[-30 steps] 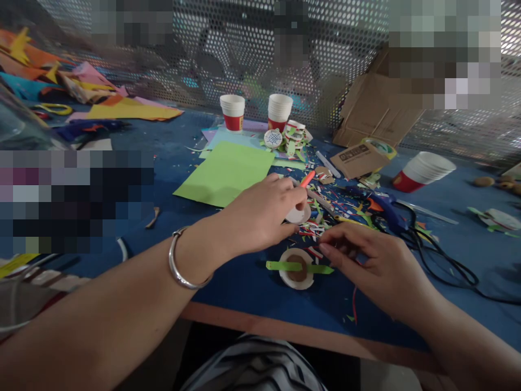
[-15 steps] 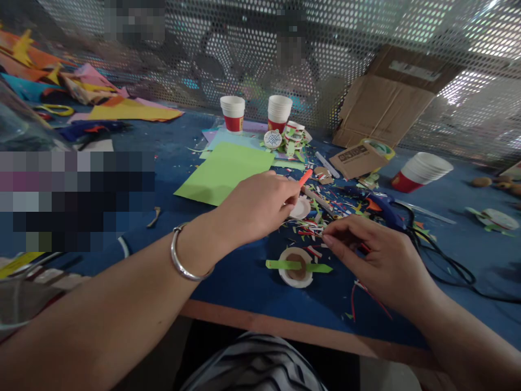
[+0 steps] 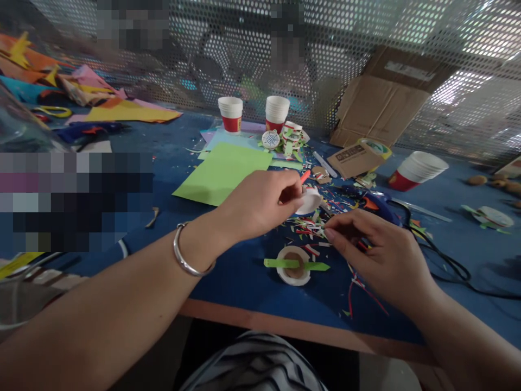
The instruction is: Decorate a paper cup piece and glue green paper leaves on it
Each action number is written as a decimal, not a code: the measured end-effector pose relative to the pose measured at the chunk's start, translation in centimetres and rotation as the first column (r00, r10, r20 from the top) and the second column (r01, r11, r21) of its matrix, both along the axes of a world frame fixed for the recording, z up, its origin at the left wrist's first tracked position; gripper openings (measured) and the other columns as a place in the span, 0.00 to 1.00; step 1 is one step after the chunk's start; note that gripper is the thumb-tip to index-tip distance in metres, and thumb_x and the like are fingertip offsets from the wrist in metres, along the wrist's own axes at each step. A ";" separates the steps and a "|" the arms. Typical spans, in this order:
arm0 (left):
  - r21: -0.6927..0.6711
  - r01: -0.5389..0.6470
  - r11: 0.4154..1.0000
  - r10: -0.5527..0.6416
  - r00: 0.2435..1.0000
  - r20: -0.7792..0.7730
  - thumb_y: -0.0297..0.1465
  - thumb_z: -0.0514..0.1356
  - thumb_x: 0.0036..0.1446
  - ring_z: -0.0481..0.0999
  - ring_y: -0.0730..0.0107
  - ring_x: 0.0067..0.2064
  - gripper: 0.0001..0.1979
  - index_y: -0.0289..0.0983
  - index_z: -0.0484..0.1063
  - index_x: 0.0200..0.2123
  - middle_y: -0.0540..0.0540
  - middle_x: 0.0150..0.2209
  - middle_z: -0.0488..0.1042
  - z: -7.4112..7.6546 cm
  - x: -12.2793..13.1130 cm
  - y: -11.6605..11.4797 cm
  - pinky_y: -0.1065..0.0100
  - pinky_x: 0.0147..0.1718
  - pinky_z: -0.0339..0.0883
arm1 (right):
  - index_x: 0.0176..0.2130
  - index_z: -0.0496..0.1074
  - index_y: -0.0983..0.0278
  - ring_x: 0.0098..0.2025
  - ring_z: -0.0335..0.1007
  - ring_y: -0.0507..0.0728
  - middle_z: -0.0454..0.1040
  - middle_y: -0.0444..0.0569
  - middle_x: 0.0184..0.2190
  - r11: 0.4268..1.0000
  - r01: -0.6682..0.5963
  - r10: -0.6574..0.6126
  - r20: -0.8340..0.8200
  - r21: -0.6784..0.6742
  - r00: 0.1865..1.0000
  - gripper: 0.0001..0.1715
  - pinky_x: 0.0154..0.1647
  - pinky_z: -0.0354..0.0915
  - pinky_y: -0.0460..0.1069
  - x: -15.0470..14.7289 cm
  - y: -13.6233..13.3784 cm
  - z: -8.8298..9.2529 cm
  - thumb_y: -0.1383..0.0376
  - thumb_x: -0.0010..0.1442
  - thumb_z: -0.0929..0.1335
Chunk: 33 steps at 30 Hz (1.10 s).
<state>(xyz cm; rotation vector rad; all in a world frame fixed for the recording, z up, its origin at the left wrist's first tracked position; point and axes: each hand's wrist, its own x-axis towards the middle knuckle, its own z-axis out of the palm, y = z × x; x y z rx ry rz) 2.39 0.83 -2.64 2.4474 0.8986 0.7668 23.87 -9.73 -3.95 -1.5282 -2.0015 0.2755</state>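
Observation:
My left hand [image 3: 260, 203] pinches a small white paper disc [image 3: 308, 201] and holds it just above the blue table [image 3: 244, 277]. A silver bangle sits on that wrist. My right hand [image 3: 376, 255] is curled, its fingers closed on thin red paper strips [image 3: 358, 282] that trail toward the table edge. Between the hands lies a white cup-bottom ring [image 3: 293, 265] with a brown centre and a green paper strip [image 3: 295, 265] across it. Coloured paper scraps [image 3: 313, 225] litter the table near both hands.
A green paper sheet [image 3: 223, 171] lies behind my left hand. Two red-and-white cup stacks [image 3: 232, 114] stand at the back; another stack [image 3: 417, 169] lies on its side at right. A blue glue gun [image 3: 378, 202] with black cord, cardboard [image 3: 378, 106] and a mesh wall are behind.
My left hand has lifted the white disc off the table. My right hand has drawn back slightly, pulling red strips out toward the table edge.

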 end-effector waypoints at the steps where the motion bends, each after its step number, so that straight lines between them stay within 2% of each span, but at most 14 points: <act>1: -0.077 0.007 0.997 0.000 0.996 0.085 0.33 0.63 0.62 0.74 0.71 0.33 0.06 0.36 0.74 0.35 0.49 0.32 0.78 0.1 0.0 0.0 0.67 0.33 0.65 | 0.39 0.74 0.58 0.33 0.73 0.53 0.76 0.43 0.33 1.000 0.016 -0.016 0.000 0.025 1.000 0.03 0.36 0.67 0.49 0.0 -0.1 0.1 0.64 0.68 0.69; 4: -0.298 0.102 0.949 -0.027 0.969 0.245 0.34 0.65 0.59 0.76 0.72 0.33 0.07 0.36 0.73 0.34 0.49 0.32 0.79 0.1 0.1 -0.1 0.69 0.32 0.68 | 0.41 0.74 0.58 0.34 0.74 0.54 0.77 0.45 0.36 0.986 0.061 -0.067 0.032 0.154 0.997 0.02 0.38 0.68 0.50 -0.1 -0.2 0.3 0.64 0.67 0.69; 7: -0.482 0.215 0.849 -0.060 0.947 0.316 0.32 0.65 0.59 0.78 0.71 0.33 0.07 0.36 0.72 0.33 0.49 0.31 0.79 0.1 0.4 -0.4 0.69 0.33 0.72 | 0.47 0.72 0.58 0.42 0.75 0.59 0.78 0.51 0.43 0.954 0.079 -0.113 0.101 0.291 0.988 0.09 0.43 0.71 0.54 -0.3 -0.1 0.4 0.62 0.65 0.71; 11: -0.578 0.266 0.771 -0.071 0.939 0.337 0.31 0.65 0.59 0.78 0.71 0.31 0.07 0.37 0.71 0.31 0.49 0.29 0.79 0.3 0.8 -1.0 0.68 0.34 0.74 | 0.56 0.68 0.57 0.56 0.71 0.68 0.75 0.57 0.52 0.938 0.029 -0.096 0.180 0.344 0.979 0.24 0.55 0.68 0.62 -0.4 0.1 0.3 0.60 0.62 0.73; 14: -0.598 0.281 0.751 -0.080 0.937 0.340 0.32 0.66 0.59 0.78 0.72 0.31 0.08 0.36 0.71 0.32 0.49 0.29 0.78 0.4 1.0 -1.3 0.68 0.34 0.74 | 0.58 0.68 0.58 0.55 0.71 0.67 0.75 0.56 0.52 0.945 0.003 -0.068 0.188 0.327 0.980 0.27 0.55 0.68 0.62 -0.3 0.3 0.1 0.61 0.61 0.73; 17: -0.562 0.303 0.769 -0.143 0.940 0.311 0.33 0.64 0.62 0.79 0.71 0.34 0.07 0.37 0.71 0.35 0.49 0.31 0.78 0.6 0.6 -1.3 0.69 0.35 0.73 | 0.54 0.69 0.60 0.52 0.72 0.65 0.75 0.54 0.49 0.955 0.019 -0.069 0.161 0.296 0.985 0.24 0.52 0.69 0.59 -0.4 0.4 0.0 0.63 0.60 0.74; 19: -0.502 0.302 0.810 -0.201 0.948 0.246 0.36 0.63 0.64 0.79 0.71 0.36 0.08 0.37 0.72 0.38 0.48 0.35 0.80 1.0 0.0 -1.2 0.70 0.36 0.72 | 0.52 0.69 0.60 0.50 0.72 0.64 0.75 0.54 0.48 0.962 0.026 -0.068 0.144 0.271 0.987 0.22 0.51 0.69 0.58 -0.4 0.3 0.1 0.62 0.59 0.74; 21: -0.404 0.255 0.878 -0.237 0.967 0.095 0.41 0.65 0.62 0.79 0.69 0.38 0.12 0.39 0.72 0.42 0.47 0.39 0.80 1.5 -1.0 -1.3 0.70 0.35 0.69 | 0.51 0.68 0.60 0.49 0.73 0.63 0.74 0.53 0.47 0.971 0.031 -0.062 0.123 0.238 0.990 0.22 0.50 0.69 0.58 -0.5 0.2 0.2 0.62 0.60 0.74; 24: -0.231 0.160 0.960 -0.216 0.946 -0.242 0.47 0.73 0.48 0.77 0.64 0.37 0.25 0.40 0.72 0.43 0.47 0.40 0.79 2.1 -2.2 -1.7 0.68 0.32 0.64 | 0.51 0.68 0.60 0.47 0.74 0.63 0.74 0.52 0.47 0.983 0.035 -0.051 0.083 0.181 0.995 0.23 0.49 0.69 0.57 -0.4 0.1 0.3 0.60 0.58 0.75; 26: -0.164 0.186 0.969 -0.239 0.876 -0.420 0.51 0.74 0.41 0.76 0.59 0.40 0.31 0.39 0.72 0.43 0.45 0.41 0.78 2.1 -2.5 -2.2 0.67 0.33 0.64 | 0.51 0.68 0.60 0.45 0.74 0.61 0.74 0.51 0.47 0.989 0.018 -0.028 0.062 0.144 0.998 0.24 0.47 0.70 0.56 -0.4 0.0 0.3 0.60 0.57 0.75; 28: -0.141 0.236 0.962 -0.274 0.820 -0.502 0.54 0.74 0.39 0.75 0.55 0.44 0.35 0.37 0.72 0.45 0.42 0.43 0.78 1.8 -2.3 -2.7 0.65 0.37 0.65 | 0.51 0.68 0.59 0.43 0.74 0.60 0.74 0.50 0.47 0.994 -0.020 0.014 0.056 0.111 0.998 0.24 0.45 0.70 0.54 -0.4 -0.1 0.3 0.61 0.57 0.76; 31: -0.158 0.262 0.952 -0.306 0.799 -0.517 0.51 0.76 0.39 0.75 0.52 0.49 0.40 0.36 0.71 0.51 0.39 0.48 0.77 1.3 -1.4 -3.3 0.63 0.44 0.65 | 0.52 0.68 0.59 0.44 0.73 0.60 0.73 0.50 0.47 0.992 -0.103 0.099 0.058 0.074 0.993 0.24 0.44 0.70 0.54 -0.5 -0.3 0.3 0.62 0.57 0.75; 33: -0.181 0.247 0.952 -0.306 0.803 -0.511 0.49 0.76 0.40 0.75 0.52 0.50 0.39 0.35 0.70 0.51 0.39 0.49 0.77 1.1 -1.0 -3.5 0.63 0.44 0.65 | 0.52 0.68 0.58 0.45 0.72 0.60 0.74 0.50 0.47 0.985 -0.160 0.156 0.068 0.057 0.985 0.24 0.45 0.69 0.55 -0.5 -0.3 0.3 0.63 0.58 0.75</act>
